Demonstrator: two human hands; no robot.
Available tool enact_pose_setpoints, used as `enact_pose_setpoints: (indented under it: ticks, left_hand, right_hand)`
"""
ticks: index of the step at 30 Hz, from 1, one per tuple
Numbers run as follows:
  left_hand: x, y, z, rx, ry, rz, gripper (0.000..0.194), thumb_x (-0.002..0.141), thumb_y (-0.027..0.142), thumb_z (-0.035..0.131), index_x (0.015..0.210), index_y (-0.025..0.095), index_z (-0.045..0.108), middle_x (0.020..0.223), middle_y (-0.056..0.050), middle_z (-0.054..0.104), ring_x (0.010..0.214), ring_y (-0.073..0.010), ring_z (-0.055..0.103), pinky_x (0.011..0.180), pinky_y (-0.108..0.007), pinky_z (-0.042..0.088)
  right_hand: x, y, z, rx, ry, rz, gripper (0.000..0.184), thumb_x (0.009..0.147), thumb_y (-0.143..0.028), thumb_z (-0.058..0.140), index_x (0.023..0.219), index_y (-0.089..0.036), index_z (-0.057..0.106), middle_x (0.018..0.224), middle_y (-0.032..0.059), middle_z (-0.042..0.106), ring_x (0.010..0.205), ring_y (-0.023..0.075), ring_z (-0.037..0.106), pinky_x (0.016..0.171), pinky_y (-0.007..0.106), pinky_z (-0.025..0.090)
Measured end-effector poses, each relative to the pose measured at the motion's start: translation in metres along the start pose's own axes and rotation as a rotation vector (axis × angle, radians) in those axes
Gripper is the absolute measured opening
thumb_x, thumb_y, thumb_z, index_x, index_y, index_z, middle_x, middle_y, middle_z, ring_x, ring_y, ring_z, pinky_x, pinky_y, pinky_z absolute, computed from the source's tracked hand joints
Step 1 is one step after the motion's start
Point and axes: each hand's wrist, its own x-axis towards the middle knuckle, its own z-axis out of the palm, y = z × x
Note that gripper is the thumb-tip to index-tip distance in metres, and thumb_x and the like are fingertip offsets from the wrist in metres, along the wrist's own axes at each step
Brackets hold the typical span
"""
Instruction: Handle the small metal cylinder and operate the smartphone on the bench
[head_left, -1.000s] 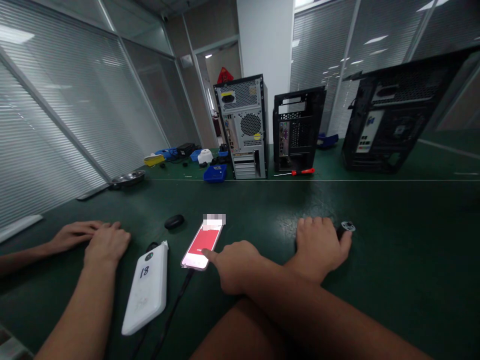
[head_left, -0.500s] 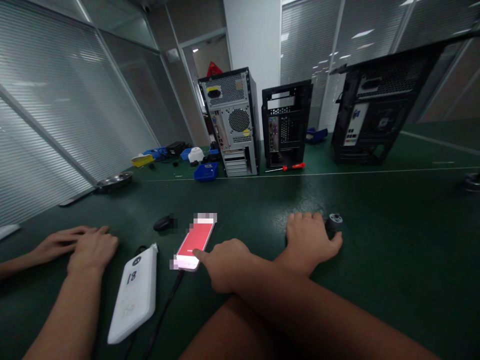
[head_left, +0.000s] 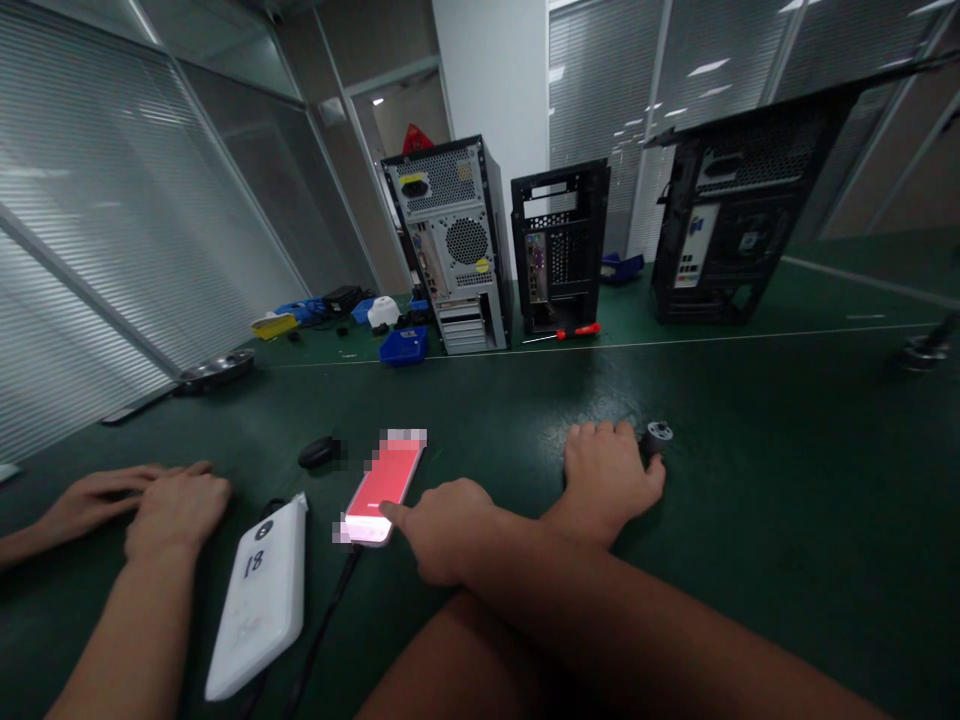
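Green table (head_left: 480,395): blue bin (head_left: 403,346), contents unclear; right fingers (head_left: 394,513) on phone (head_left: 388,475).

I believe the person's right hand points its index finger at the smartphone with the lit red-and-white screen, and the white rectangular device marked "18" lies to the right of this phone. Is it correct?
Not quite: the white rectangular device marked "18" lies to the left of the smartphone, as the head view shows. The right hand does point at its lit screen.
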Motion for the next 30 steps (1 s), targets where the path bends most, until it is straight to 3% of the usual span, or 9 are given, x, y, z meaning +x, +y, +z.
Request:
enact_pose_setpoints:
  ticks: [8,12,17,23,30]
  left_hand:
    - [0.000,-0.001,0.002,-0.024,0.008,0.003,0.031,0.088,0.052,0.046,0.107,0.036,0.066,0.104,-0.006,0.070,0.103,-0.0309,0.063,0.089,-0.050,0.047]
    - [0.001,-0.001,0.004,0.030,0.013,0.023,0.035,0.090,0.053,0.044,0.104,0.030,0.066,0.104,-0.008,0.070,0.099,-0.0296,0.063,0.089,-0.048,0.047]
    - [0.004,-0.006,0.015,0.058,0.024,0.046,0.040,0.090,0.053,0.047,0.103,0.019,0.065,0.103,-0.011,0.069,0.096,-0.0292,0.062,0.088,-0.046,0.047]
    - [0.006,-0.013,0.028,0.091,0.104,0.075,0.042,0.090,0.055,0.046,0.099,0.018,0.063,0.099,-0.009,0.067,0.091,-0.0279,0.060,0.084,-0.045,0.047]
    - [0.006,-0.012,0.020,0.071,0.031,0.073,0.045,0.092,0.056,0.045,0.103,0.017,0.064,0.104,-0.012,0.067,0.096,-0.0293,0.061,0.086,-0.047,0.046]
  right_hand:
    - [0.001,0.002,0.004,0.006,0.031,-0.014,0.083,0.081,-0.033,0.059,0.156,-0.027,0.026,0.126,0.0167,0.065,0.106,0.0340,0.066,0.074,0.049,0.057]
    - [0.002,0.002,0.007,0.011,0.044,-0.011,0.082,0.081,-0.034,0.058,0.156,-0.028,0.025,0.125,0.0164,0.065,0.105,0.0344,0.066,0.074,0.049,0.057]
    - [0.001,0.002,0.004,0.006,0.027,-0.009,0.081,0.082,-0.033,0.058,0.156,-0.028,0.025,0.126,0.0166,0.065,0.108,0.0340,0.065,0.076,0.049,0.057]
    - [0.000,0.002,0.003,0.012,0.033,-0.011,0.081,0.082,-0.033,0.058,0.156,-0.028,0.025,0.128,0.0166,0.064,0.108,0.0339,0.065,0.077,0.049,0.057]
    - [0.001,0.002,0.005,0.033,0.031,-0.003,0.085,0.079,-0.033,0.062,0.156,-0.029,0.026,0.126,0.0173,0.065,0.108,0.0348,0.065,0.075,0.049,0.057]
